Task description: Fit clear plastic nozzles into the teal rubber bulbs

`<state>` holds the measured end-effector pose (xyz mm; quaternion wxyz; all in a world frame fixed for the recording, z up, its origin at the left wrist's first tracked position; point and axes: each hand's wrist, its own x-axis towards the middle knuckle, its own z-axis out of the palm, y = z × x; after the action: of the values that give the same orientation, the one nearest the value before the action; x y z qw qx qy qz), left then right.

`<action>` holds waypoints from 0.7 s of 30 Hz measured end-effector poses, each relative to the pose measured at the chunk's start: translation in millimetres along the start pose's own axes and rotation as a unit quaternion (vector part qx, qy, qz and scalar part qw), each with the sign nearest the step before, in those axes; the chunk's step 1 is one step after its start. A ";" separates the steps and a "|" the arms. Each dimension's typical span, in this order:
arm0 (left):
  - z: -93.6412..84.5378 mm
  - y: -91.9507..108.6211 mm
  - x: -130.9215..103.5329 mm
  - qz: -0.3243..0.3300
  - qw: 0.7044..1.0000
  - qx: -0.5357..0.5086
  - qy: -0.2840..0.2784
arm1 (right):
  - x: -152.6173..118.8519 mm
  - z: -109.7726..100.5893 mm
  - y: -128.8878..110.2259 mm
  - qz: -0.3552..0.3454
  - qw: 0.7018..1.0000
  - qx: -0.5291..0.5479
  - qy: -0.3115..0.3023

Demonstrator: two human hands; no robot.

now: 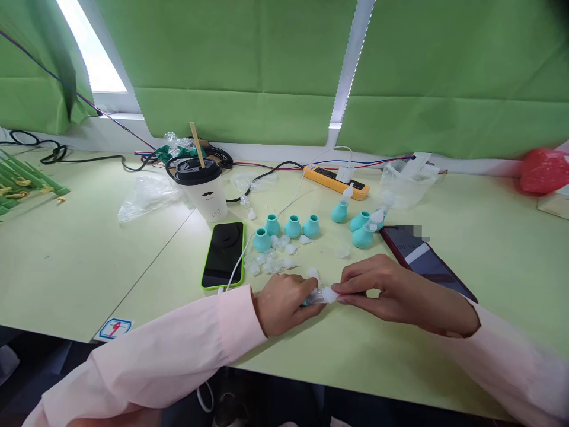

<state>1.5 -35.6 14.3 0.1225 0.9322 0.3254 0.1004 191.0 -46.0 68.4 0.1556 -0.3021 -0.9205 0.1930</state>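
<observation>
My left hand (291, 299) is closed around a small bulb nasal aspirator; its clear middle part (317, 296) pokes out between thumb and fingers, and a sliver of teal shows in the grip. At the end of it, my right hand (377, 290) pinches a white soft tip (329, 295) between thumb and fingertips. Just beyond the hands lie loose clear plastic pieces (271, 264) and white tips (290, 249). Behind these stand several open teal bulbs (293, 226). Farther right, teal bulbs with tips fitted (339, 212) form a group.
A phone in a green case (223, 255) with a white cable lies left of the pieces; a dark red phone (427, 261) lies at the right. A paper cup (207, 196) with a straw stands at back left. Behind are an orange power strip (320, 179) and a clear bag (406, 187).
</observation>
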 end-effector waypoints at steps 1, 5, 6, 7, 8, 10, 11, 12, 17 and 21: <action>-0.1 -0.1 0.0 -0.002 1.000 -0.006 0.002 | 0.5 0.9 1.6 0.001 1.000 0.016 0.007; -0.9 -0.3 0.2 -0.021 0.999 -0.028 0.009 | 2.5 5.0 8.2 0.012 0.996 0.078 0.030; -1.2 -0.3 0.3 -0.024 0.999 -0.031 0.009 | 2.8 5.8 9.0 0.016 0.995 0.087 0.034; -1.5 -0.1 0.3 -0.026 0.999 -0.033 0.008 | 3.0 6.3 9.3 0.019 0.995 0.094 0.036; -1.7 0.1 0.3 -0.026 0.999 -0.033 0.007 | 3.1 6.6 9.1 0.023 0.994 0.101 0.035; -1.8 0.6 0.1 -0.017 1.000 -0.025 0.004 | 3.2 6.8 7.8 0.029 0.993 0.112 0.028; -1.6 0.9 -0.1 -0.009 1.000 -0.020 0.003 | 3.2 6.9 7.0 0.032 0.992 0.117 0.024; -1.1 1.1 -0.4 -0.002 1.000 -0.016 0.004 | 3.2 7.1 6.3 0.037 0.992 0.121 0.019; 2.1 1.7 -1.4 0.012 1.000 -0.008 0.023 | 2.0 10.3 6.3 0.046 0.989 0.142 0.022; 1.9 0.5 -0.7 0.005 1.000 -0.020 0.021 | 1.5 13.1 6.6 0.076 0.982 0.167 0.038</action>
<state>1.7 -36.7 12.6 0.1338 0.9289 0.3209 0.1275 187.8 -43.6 54.1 0.2239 -0.3483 -0.8430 0.3435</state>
